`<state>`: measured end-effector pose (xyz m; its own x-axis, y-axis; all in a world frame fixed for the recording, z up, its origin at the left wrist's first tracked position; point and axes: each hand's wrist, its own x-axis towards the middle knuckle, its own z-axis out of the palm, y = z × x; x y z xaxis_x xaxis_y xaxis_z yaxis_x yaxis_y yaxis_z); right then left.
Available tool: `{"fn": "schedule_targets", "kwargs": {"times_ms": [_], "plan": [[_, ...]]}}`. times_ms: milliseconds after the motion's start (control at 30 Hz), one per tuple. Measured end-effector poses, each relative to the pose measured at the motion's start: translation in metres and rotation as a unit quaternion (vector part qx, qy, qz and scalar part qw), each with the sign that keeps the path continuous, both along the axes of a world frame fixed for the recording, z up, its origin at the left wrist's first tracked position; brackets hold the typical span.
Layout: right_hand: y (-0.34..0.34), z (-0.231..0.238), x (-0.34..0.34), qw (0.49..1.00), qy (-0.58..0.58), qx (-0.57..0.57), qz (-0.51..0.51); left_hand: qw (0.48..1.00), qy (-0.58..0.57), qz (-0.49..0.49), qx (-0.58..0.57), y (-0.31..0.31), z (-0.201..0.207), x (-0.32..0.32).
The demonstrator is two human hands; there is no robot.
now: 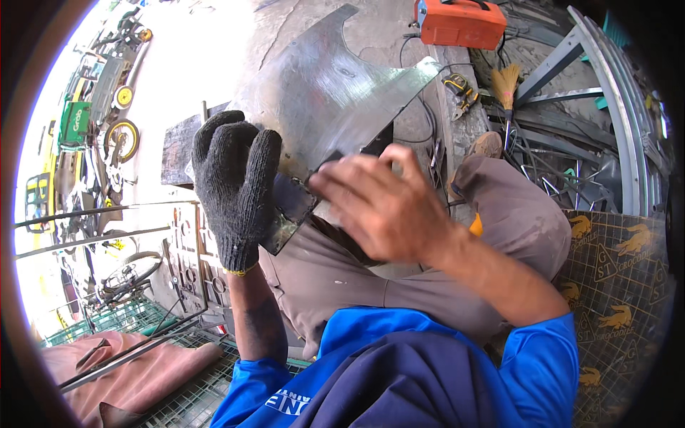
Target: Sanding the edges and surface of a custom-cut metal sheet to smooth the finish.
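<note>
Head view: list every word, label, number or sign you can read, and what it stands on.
I don't copy printed wording; here is where it stands.
Green square box at left: white lettering, legible.
Bright blue fabric shirt: white lettering, partly lost in folds.
Dark flat board at right: repeated gold letters with animal figures, legible.
Black-and-yellow tape measure: markings too small to read.

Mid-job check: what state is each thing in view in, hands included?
Left hand: gloved, against the dark metal piece.
Right hand: bare, motion-blurred, near the same piece; grip unclear.
Metal sheet: bare, shiny, curved edge.
Tape measure: lying clear of both hands.
Broom: bristles pointing away from the person.
Orange machine: handle on top; power state not visible.
Pink cloth: crumpled, on green mesh.
</note>
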<state>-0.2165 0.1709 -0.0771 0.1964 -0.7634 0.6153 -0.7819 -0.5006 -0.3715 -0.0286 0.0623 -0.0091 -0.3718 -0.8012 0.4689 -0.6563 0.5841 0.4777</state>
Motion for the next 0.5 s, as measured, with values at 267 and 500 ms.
{"fn": "schedule_targets", "kwargs": {"times_ms": [267, 500], "plan": [[-0.002, 0.002, 0.008, 1.000, 0.009, -0.026, -0.004, 1.000, 0.005, 0.007, 0.015, -0.001, 0.000, 0.003], [-0.033, 0.002, -0.040, 0.987, 0.047, -0.016, -0.153, 1.000, 0.007, 0.009, -0.002, 0.005, 0.001, 0.008]]}}
